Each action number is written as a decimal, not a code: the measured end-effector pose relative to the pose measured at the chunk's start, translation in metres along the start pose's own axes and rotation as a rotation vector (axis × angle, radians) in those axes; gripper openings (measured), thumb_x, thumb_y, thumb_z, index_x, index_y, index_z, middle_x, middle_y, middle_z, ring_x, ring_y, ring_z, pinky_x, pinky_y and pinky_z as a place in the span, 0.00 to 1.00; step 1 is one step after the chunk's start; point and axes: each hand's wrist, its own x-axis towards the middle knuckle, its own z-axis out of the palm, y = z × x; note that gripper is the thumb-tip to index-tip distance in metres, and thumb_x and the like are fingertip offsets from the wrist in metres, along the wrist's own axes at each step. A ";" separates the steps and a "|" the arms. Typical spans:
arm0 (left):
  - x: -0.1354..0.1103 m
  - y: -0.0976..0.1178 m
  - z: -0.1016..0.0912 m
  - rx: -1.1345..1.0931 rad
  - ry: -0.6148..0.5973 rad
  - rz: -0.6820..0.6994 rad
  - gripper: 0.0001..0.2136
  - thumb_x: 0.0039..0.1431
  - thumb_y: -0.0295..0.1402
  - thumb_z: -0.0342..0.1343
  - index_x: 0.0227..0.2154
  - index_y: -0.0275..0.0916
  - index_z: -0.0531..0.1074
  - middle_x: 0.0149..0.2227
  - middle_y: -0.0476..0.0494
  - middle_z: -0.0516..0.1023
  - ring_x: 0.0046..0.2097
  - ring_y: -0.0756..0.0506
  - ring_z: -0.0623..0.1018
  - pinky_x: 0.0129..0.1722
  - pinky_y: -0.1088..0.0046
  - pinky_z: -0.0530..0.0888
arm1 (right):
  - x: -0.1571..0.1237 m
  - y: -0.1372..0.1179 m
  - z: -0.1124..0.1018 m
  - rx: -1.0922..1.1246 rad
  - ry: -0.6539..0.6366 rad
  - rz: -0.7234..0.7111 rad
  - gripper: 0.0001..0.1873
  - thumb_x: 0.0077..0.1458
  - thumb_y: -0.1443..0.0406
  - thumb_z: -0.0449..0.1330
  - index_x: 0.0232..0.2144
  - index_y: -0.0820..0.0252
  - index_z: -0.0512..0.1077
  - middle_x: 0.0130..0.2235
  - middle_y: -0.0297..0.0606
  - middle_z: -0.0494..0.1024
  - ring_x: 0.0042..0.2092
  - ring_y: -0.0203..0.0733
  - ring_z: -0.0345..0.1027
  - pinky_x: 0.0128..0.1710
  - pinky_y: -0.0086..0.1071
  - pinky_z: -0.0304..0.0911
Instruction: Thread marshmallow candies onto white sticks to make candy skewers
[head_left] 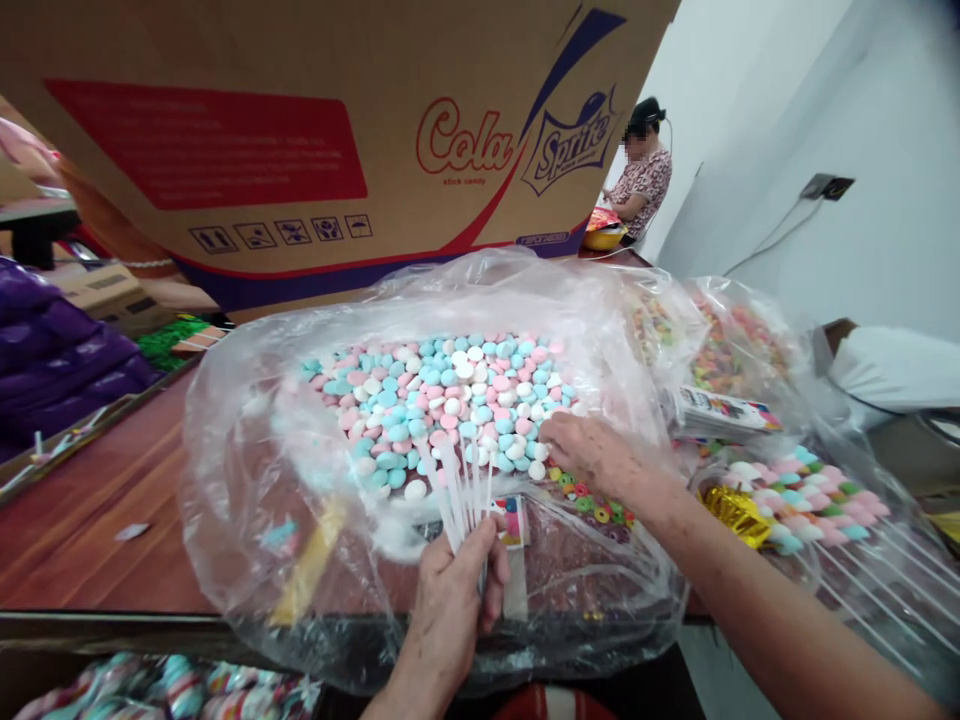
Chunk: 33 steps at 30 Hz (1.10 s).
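Observation:
My left hand point(457, 590) is closed around several white plastic sticks point(457, 485), which fan upward over the near edge of the candy. My right hand point(589, 450) reaches in from the right, its fingers curled together at the right edge of the pile. Whatever its fingertips hold, if anything, is hidden. Between and beyond the hands lie pink, blue and white round candies point(450, 390) on an opened clear plastic bag point(247, 420). Small colourful ring candies point(592, 500) lie beneath my right wrist. A small printed card point(514, 520) shows beside my left fingers.
A big cardboard box point(300, 150) stands behind the bag. At right are candies on sticks point(817, 495), gold ties point(735, 515), a stack of printed cards point(724, 412) and bagged candy point(742, 330). Wrapped sweets point(172, 690) fill a box below. Another person point(645, 180) sits beyond.

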 end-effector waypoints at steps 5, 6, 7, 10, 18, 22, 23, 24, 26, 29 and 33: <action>0.004 -0.008 0.002 0.097 0.010 -0.003 0.17 0.54 0.46 0.59 0.24 0.34 0.74 0.18 0.47 0.75 0.11 0.56 0.59 0.09 0.82 0.51 | 0.001 -0.015 0.006 -0.143 -0.031 -0.062 0.14 0.56 0.75 0.56 0.44 0.59 0.72 0.46 0.45 0.74 0.47 0.49 0.67 0.40 0.35 0.62; 0.005 -0.008 0.002 0.094 0.017 -0.002 0.16 0.54 0.45 0.59 0.27 0.34 0.75 0.20 0.46 0.76 0.11 0.56 0.60 0.09 0.82 0.50 | 0.001 -0.015 0.004 -0.142 -0.030 -0.058 0.14 0.56 0.75 0.56 0.44 0.60 0.71 0.47 0.45 0.73 0.48 0.50 0.66 0.40 0.35 0.62; 0.005 -0.008 0.002 0.092 0.019 -0.004 0.16 0.54 0.45 0.60 0.28 0.34 0.76 0.19 0.48 0.75 0.11 0.56 0.59 0.09 0.83 0.50 | 0.002 -0.014 0.002 -0.131 -0.021 -0.052 0.13 0.57 0.75 0.55 0.44 0.60 0.71 0.47 0.46 0.73 0.48 0.50 0.66 0.40 0.36 0.62; 0.004 -0.008 0.002 0.089 0.020 0.006 0.16 0.53 0.43 0.61 0.22 0.34 0.74 0.13 0.52 0.68 0.11 0.57 0.58 0.10 0.83 0.50 | -0.002 -0.009 -0.002 -0.029 0.040 -0.037 0.12 0.57 0.73 0.54 0.43 0.61 0.71 0.45 0.44 0.74 0.45 0.47 0.67 0.41 0.36 0.62; 0.005 -0.010 0.001 0.012 0.034 0.021 0.14 0.53 0.42 0.62 0.25 0.35 0.73 0.14 0.54 0.70 0.10 0.59 0.57 0.12 0.83 0.49 | -0.011 -0.029 0.007 0.101 -0.004 -0.016 0.10 0.62 0.73 0.52 0.41 0.62 0.73 0.40 0.43 0.77 0.44 0.44 0.70 0.43 0.34 0.63; 0.005 -0.011 0.000 -0.001 0.027 0.004 0.14 0.54 0.43 0.62 0.25 0.36 0.72 0.10 0.58 0.62 0.10 0.58 0.54 0.12 0.82 0.49 | -0.009 -0.033 0.010 0.050 -0.021 0.109 0.09 0.60 0.73 0.54 0.41 0.62 0.72 0.41 0.44 0.78 0.45 0.45 0.71 0.43 0.33 0.63; 0.005 -0.011 0.000 0.001 0.029 0.003 0.14 0.53 0.43 0.63 0.27 0.36 0.73 0.09 0.59 0.61 0.10 0.58 0.54 0.12 0.82 0.49 | -0.010 -0.033 0.011 0.045 -0.026 0.115 0.08 0.60 0.73 0.55 0.40 0.62 0.72 0.40 0.43 0.78 0.45 0.45 0.71 0.44 0.33 0.63; 0.005 -0.011 0.000 0.005 0.032 0.004 0.14 0.53 0.43 0.63 0.30 0.35 0.74 0.09 0.60 0.60 0.10 0.58 0.54 0.12 0.82 0.48 | -0.010 -0.032 0.013 0.036 -0.027 0.108 0.08 0.61 0.73 0.55 0.39 0.62 0.72 0.40 0.43 0.78 0.45 0.45 0.71 0.44 0.33 0.62; 0.006 -0.012 -0.001 0.020 0.026 0.001 0.15 0.53 0.44 0.63 0.33 0.34 0.75 0.10 0.60 0.61 0.10 0.58 0.55 0.12 0.83 0.48 | -0.013 -0.032 0.017 0.000 -0.013 0.073 0.07 0.61 0.73 0.55 0.38 0.61 0.72 0.39 0.42 0.78 0.44 0.45 0.71 0.43 0.33 0.62; 0.008 -0.016 -0.002 0.035 0.014 0.004 0.16 0.52 0.45 0.63 0.34 0.34 0.74 0.13 0.56 0.68 0.10 0.58 0.56 0.11 0.83 0.49 | -0.019 -0.036 0.023 -0.082 0.043 0.017 0.07 0.61 0.74 0.55 0.37 0.60 0.71 0.38 0.42 0.77 0.43 0.47 0.70 0.43 0.34 0.62; 0.008 -0.020 -0.004 0.040 0.001 0.017 0.16 0.53 0.45 0.62 0.33 0.34 0.74 0.16 0.54 0.71 0.10 0.58 0.57 0.10 0.83 0.50 | -0.024 -0.046 0.026 -0.152 0.066 -0.027 0.10 0.58 0.77 0.55 0.38 0.60 0.70 0.40 0.43 0.76 0.43 0.48 0.69 0.43 0.36 0.63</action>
